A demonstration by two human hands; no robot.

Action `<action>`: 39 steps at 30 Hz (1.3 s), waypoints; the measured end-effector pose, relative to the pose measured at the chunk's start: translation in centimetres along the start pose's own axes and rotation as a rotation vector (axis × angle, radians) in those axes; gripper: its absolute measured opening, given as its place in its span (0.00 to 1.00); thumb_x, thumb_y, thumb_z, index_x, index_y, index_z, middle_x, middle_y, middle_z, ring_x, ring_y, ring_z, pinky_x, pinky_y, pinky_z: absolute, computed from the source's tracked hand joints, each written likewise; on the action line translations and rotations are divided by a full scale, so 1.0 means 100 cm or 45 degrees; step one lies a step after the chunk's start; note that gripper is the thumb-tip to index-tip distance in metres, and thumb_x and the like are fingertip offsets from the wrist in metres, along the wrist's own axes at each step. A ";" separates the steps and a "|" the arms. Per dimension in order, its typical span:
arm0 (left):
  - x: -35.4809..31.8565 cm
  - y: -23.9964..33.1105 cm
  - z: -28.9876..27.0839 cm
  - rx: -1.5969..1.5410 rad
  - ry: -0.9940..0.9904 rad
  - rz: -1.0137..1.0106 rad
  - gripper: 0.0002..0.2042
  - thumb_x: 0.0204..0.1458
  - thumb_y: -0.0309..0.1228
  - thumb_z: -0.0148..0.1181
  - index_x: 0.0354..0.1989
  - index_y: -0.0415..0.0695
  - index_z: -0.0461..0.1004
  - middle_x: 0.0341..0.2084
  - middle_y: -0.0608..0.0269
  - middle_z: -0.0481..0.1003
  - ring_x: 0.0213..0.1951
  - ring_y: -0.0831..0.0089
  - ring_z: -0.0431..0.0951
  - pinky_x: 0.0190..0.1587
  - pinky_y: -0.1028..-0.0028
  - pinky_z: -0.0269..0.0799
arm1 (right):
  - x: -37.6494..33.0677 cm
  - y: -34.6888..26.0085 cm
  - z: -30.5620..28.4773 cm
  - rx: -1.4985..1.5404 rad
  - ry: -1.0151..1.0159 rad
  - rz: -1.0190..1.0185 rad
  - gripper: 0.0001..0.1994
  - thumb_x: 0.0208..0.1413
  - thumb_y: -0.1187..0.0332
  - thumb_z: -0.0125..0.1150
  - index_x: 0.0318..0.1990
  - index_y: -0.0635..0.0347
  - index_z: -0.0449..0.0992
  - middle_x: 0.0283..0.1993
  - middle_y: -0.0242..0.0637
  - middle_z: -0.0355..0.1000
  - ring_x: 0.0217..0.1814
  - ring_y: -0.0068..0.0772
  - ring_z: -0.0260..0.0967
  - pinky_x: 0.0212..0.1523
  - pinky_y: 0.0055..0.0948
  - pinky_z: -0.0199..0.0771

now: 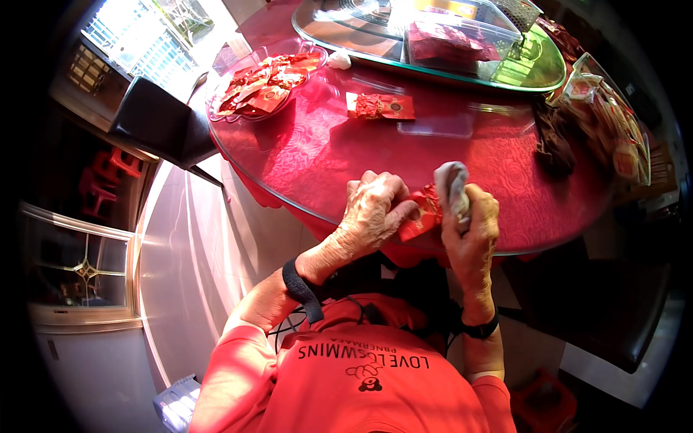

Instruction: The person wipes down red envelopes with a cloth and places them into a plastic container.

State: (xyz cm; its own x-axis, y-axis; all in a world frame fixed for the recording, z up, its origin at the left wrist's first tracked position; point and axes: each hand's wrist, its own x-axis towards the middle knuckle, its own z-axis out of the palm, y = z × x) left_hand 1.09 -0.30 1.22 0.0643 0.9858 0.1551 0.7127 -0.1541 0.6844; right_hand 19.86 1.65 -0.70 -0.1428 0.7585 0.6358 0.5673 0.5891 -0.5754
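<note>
One red packet (416,226) in left hand (375,207)

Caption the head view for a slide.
Left hand holding a red packet, right hand gripping a greyish bundle, at a red table.

Reads as a home — the dining area, going by the furniture. Round table (527,195) in red patterned cloth, shiny on top, carrying a wide glass turntable (540,65). Dark padded chair (148,119) near its left side. Pale floor (191,242), streaked with sunlight. Far left: a framed glass panel (85,270) with a star ornament, household style; red plastic stools (99,191) show just above. Upper left — bright opening (137,36), latticework, greenery outside.
</note>
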 end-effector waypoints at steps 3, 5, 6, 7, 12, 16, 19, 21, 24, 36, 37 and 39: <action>0.007 -0.004 -0.007 -0.299 -0.056 -0.147 0.08 0.60 0.31 0.60 0.35 0.38 0.72 0.30 0.60 0.79 0.35 0.76 0.78 0.41 0.74 0.74 | 0.005 0.007 -0.003 -0.074 0.067 0.217 0.21 0.50 0.79 0.63 0.53 0.62 0.70 0.42 0.46 0.71 0.46 0.51 0.67 0.46 0.43 0.69; 0.011 -0.007 -0.008 -0.529 -0.109 -0.230 0.08 0.60 0.28 0.59 0.40 0.35 0.73 0.33 0.58 0.81 0.34 0.78 0.79 0.40 0.78 0.76 | 0.010 0.006 -0.003 -0.009 0.159 0.250 0.21 0.50 0.78 0.63 0.54 0.60 0.71 0.45 0.44 0.71 0.48 0.51 0.67 0.47 0.43 0.69; 0.011 -0.010 -0.006 -0.546 -0.136 -0.256 0.08 0.61 0.29 0.58 0.41 0.37 0.74 0.33 0.59 0.81 0.35 0.78 0.79 0.42 0.76 0.75 | 0.012 0.005 -0.002 0.024 0.206 0.265 0.22 0.50 0.77 0.63 0.55 0.59 0.72 0.46 0.44 0.71 0.48 0.50 0.66 0.48 0.44 0.69; 0.012 -0.014 -0.002 -0.563 -0.163 -0.282 0.08 0.61 0.30 0.58 0.42 0.38 0.75 0.33 0.60 0.81 0.35 0.78 0.79 0.43 0.74 0.73 | 0.015 0.002 -0.001 -0.080 0.182 0.134 0.21 0.50 0.76 0.63 0.55 0.58 0.73 0.47 0.43 0.70 0.49 0.50 0.66 0.48 0.44 0.69; 0.008 -0.004 -0.003 -0.079 -0.021 -0.104 0.08 0.62 0.35 0.53 0.40 0.50 0.79 0.31 0.71 0.81 0.34 0.70 0.73 0.49 0.66 0.52 | 0.016 -0.017 0.016 -0.388 -0.130 -0.200 0.19 0.45 0.72 0.64 0.48 0.49 0.80 0.52 0.36 0.69 0.51 0.43 0.63 0.51 0.41 0.67; 0.007 -0.009 0.013 0.123 0.161 -0.114 0.06 0.59 0.34 0.56 0.36 0.50 0.78 0.26 0.67 0.78 0.32 0.67 0.73 0.47 0.65 0.54 | 0.013 -0.009 0.014 -0.296 -0.185 -0.434 0.15 0.42 0.72 0.65 0.41 0.51 0.81 0.51 0.34 0.68 0.50 0.42 0.61 0.51 0.39 0.66; 0.008 -0.010 0.015 0.085 0.173 -0.088 0.06 0.58 0.34 0.56 0.35 0.50 0.79 0.26 0.67 0.78 0.32 0.66 0.73 0.47 0.66 0.54 | 0.017 -0.014 -0.002 -0.207 -0.339 -0.448 0.15 0.40 0.72 0.66 0.40 0.53 0.80 0.49 0.33 0.67 0.49 0.42 0.60 0.52 0.38 0.66; 0.008 -0.005 0.011 0.100 0.182 -0.094 0.06 0.59 0.36 0.58 0.34 0.50 0.79 0.25 0.68 0.79 0.32 0.68 0.73 0.47 0.67 0.55 | 0.020 -0.015 -0.009 -0.112 -0.414 -0.458 0.15 0.37 0.75 0.66 0.37 0.53 0.79 0.48 0.33 0.67 0.49 0.42 0.60 0.51 0.37 0.67; 0.007 -0.002 0.009 0.061 0.184 -0.065 0.07 0.58 0.37 0.59 0.34 0.50 0.79 0.24 0.73 0.80 0.31 0.72 0.73 0.47 0.67 0.55 | 0.021 -0.014 -0.027 0.082 -0.568 -0.404 0.12 0.36 0.76 0.66 0.32 0.53 0.79 0.44 0.33 0.68 0.48 0.43 0.61 0.50 0.38 0.67; 0.006 -0.002 0.011 -0.002 0.251 -0.035 0.07 0.55 0.38 0.62 0.31 0.49 0.77 0.21 0.76 0.81 0.29 0.77 0.73 0.47 0.69 0.55 | 0.019 -0.016 -0.014 -0.339 -0.225 -0.088 0.23 0.47 0.67 0.71 0.51 0.63 0.75 0.51 0.47 0.65 0.54 0.51 0.59 0.55 0.45 0.63; 0.006 -0.002 0.012 0.010 0.266 -0.033 0.06 0.55 0.37 0.62 0.31 0.49 0.77 0.21 0.76 0.81 0.29 0.76 0.73 0.47 0.68 0.55 | 0.017 -0.010 -0.006 -0.354 -0.255 -0.065 0.24 0.46 0.64 0.73 0.51 0.63 0.75 0.51 0.48 0.65 0.54 0.51 0.59 0.55 0.45 0.63; 0.005 -0.001 0.014 0.036 0.302 -0.035 0.06 0.55 0.36 0.62 0.30 0.49 0.77 0.20 0.75 0.80 0.29 0.75 0.73 0.46 0.68 0.56 | 0.013 -0.003 -0.002 -0.355 -0.287 -0.082 0.27 0.44 0.61 0.74 0.51 0.63 0.75 0.51 0.48 0.64 0.54 0.51 0.58 0.54 0.46 0.63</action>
State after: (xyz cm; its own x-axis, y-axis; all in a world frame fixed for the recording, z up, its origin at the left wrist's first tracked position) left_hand 1.99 0.29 0.19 -0.1188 0.9458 0.3022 0.7315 -0.1224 0.6708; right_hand 19.67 2.37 0.42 -0.3431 0.7830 0.5188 0.7463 0.5626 -0.3557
